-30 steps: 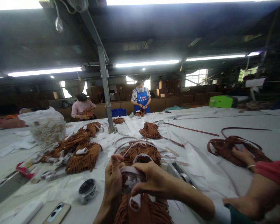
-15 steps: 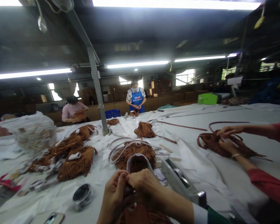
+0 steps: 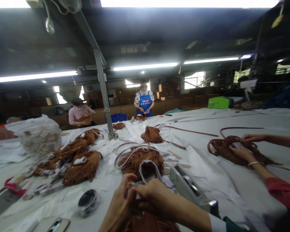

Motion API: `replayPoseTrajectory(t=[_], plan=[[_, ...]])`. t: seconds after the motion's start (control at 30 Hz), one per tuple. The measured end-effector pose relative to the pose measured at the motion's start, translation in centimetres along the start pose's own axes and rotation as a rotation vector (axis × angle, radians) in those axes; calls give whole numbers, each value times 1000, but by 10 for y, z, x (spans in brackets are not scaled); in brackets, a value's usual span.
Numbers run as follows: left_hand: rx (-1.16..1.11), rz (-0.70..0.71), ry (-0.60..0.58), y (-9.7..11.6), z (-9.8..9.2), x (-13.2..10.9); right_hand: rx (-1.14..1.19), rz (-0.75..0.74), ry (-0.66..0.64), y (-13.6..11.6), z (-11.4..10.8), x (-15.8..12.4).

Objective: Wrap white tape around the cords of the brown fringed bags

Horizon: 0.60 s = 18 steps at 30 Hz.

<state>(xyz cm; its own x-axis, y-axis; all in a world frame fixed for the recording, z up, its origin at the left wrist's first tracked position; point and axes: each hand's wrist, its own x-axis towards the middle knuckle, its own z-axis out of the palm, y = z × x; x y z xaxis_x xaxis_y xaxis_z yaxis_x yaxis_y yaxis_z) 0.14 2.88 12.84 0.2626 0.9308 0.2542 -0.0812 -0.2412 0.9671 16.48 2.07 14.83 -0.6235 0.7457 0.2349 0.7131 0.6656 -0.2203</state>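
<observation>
A brown fringed suede bag (image 3: 151, 224) lies at the bottom of the view, right below my hands. From behind my fingers rises its strap (image 3: 157, 167), looped and covered in a whitish wrap. My left hand (image 3: 122, 201) pinches the strap near its lower end, with the thumb and fingers together. Against it, my right hand (image 3: 157, 195) is closed around the same part, knuckles upward. Something pale shows between the fingertips, too blurred to make out. My hands hide most of the strap's lower end and the bag's top.
A grey tape dispenser (image 3: 190, 187) stands right of my hands. To the left are a plastic-lined black cup (image 3: 87, 200), a phone (image 3: 58, 225) and piled fringed bags (image 3: 82, 167). A co-worker's hands (image 3: 246, 151) handle another bag at right. A metal post (image 3: 103, 96) rises beyond.
My view has turned slightly, so the scene sits a little further right. My hands stay together at the strap, their fingers slightly shifted. The co-worker's hands at right have moved on their bag.
</observation>
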Motion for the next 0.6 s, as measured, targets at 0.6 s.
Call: replayPoseTrajectory(t=[0.6], plan=[[-586, -210, 510, -6, 8, -2, -95, 164, 78, -9, -2, 8]])
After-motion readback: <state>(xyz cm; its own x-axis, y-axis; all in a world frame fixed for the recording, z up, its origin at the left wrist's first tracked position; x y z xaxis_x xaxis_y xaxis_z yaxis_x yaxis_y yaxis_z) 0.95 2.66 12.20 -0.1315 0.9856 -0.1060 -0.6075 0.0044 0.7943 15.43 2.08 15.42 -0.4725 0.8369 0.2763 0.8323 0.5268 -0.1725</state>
